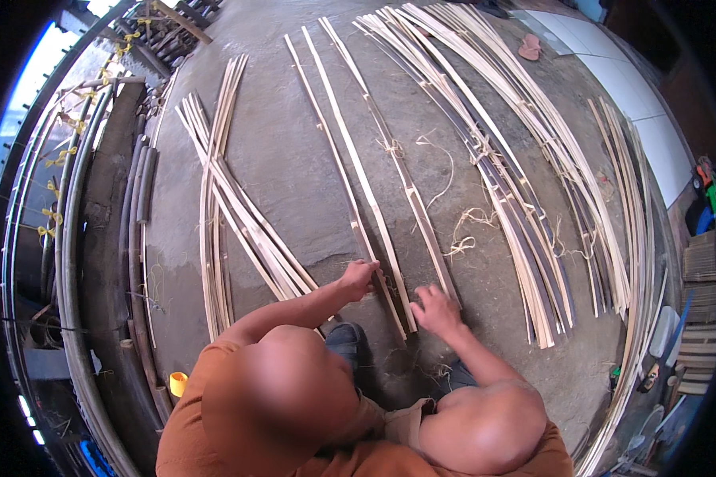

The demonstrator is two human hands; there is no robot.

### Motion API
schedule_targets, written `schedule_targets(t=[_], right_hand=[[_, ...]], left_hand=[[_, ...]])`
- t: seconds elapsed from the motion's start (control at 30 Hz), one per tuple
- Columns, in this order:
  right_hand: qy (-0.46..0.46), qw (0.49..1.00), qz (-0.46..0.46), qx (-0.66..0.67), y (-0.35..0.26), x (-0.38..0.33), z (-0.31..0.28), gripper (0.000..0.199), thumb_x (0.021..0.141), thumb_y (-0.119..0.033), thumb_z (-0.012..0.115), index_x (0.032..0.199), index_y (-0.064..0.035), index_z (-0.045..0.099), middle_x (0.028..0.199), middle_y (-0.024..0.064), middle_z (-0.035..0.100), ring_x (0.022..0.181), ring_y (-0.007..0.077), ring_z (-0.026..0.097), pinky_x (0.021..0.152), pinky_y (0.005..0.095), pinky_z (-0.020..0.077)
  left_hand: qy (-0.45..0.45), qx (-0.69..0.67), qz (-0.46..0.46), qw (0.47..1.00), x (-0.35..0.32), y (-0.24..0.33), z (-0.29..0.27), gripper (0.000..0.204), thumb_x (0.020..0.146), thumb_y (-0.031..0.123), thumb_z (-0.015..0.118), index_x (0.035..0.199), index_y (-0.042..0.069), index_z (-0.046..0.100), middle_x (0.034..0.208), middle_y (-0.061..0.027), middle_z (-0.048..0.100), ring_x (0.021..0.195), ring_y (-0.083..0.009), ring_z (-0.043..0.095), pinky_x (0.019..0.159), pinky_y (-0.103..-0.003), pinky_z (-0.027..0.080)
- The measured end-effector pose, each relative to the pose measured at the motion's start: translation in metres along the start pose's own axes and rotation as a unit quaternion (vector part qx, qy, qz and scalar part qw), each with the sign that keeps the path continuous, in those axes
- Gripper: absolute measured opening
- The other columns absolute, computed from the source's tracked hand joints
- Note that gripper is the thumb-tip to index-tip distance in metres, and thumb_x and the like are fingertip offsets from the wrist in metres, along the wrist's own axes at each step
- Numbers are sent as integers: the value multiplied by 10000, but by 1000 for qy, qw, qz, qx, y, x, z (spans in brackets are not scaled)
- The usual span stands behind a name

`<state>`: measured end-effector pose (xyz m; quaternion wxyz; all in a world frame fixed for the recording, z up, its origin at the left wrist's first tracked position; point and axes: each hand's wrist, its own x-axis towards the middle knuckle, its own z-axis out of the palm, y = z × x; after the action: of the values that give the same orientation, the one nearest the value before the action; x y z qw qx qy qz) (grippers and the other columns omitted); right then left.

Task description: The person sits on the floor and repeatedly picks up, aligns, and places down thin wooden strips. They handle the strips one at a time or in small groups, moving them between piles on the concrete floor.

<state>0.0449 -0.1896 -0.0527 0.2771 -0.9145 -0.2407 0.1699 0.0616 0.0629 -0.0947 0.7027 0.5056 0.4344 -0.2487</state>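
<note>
Three long bamboo strips lie lengthwise on the floor in front of me: a left strip [342,171], a pale middle strip [363,191] and a right strip [412,195]. My left hand [360,280] is closed at the left strip, fingertips against its near part; what they pinch is too small to make out. Between the near ends of the middle and right strips is my right hand [437,310], fingers bent and apart, with nothing seen in them. A pale tie [391,148] loops around the right strip.
Crossed strips [250,219] lie to the left. Tied bundles [485,151] and a larger pale bundle [541,127] fill the right, with loose ties [465,230] beside them. Poles [75,199] line the left edge. A yellow roll [178,384] and a pink sandal [529,48] are farther off.
</note>
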Motion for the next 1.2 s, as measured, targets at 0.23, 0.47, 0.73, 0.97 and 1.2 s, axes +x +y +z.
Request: schedule_targets(t=[0.23, 0.47, 0.73, 0.97, 1.2], right_hand=[[8, 1000, 19, 1, 9, 9, 43, 317, 877, -238, 576, 1102, -37, 476, 963, 258, 597, 865, 435, 618, 723, 529, 504], [36, 990, 57, 127, -8, -7, 32, 259, 958, -276, 467, 1135, -87, 484, 759, 262, 636, 721, 482, 614, 640, 604, 454], [41, 967, 85, 235, -25, -6, 53, 270, 990, -321, 476, 1108, -87, 540, 847, 223, 657, 833, 461, 626, 680, 535, 475], [-21, 948, 44, 314, 1, 7, 67, 266, 990, -272, 518, 1044, -23, 596, 829, 141, 650, 756, 217, 632, 726, 369, 496], [-67, 901, 84, 420, 12, 5, 75, 255, 993, -254, 519, 992, -16, 610, 836, 47, 644, 810, 107, 549, 764, 317, 472]], left_hand=[[-38, 2, 15, 999, -7, 0, -14, 197, 959, 204, 578, 1082, 58, 532, 982, -79, 594, 875, -230, 609, 806, -432, 497], [-19, 12, 25, 999, -11, 2, -12, 196, 915, 188, 626, 1048, 68, 547, 933, -83, 619, 719, -193, 567, 645, -379, 492], [-15, 18, 33, 999, 3, -1, -13, 200, 895, 173, 643, 1018, 62, 531, 810, -30, 506, 647, -159, 471, 614, -386, 467], [-38, -14, 30, 999, -8, 5, -10, 212, 940, 166, 595, 1094, 56, 500, 1020, -80, 554, 918, -237, 569, 827, -443, 483], [-45, 0, 27, 999, -11, 6, -11, 141, 946, 189, 590, 1035, 100, 526, 1016, -46, 546, 938, -203, 540, 848, -433, 425]])
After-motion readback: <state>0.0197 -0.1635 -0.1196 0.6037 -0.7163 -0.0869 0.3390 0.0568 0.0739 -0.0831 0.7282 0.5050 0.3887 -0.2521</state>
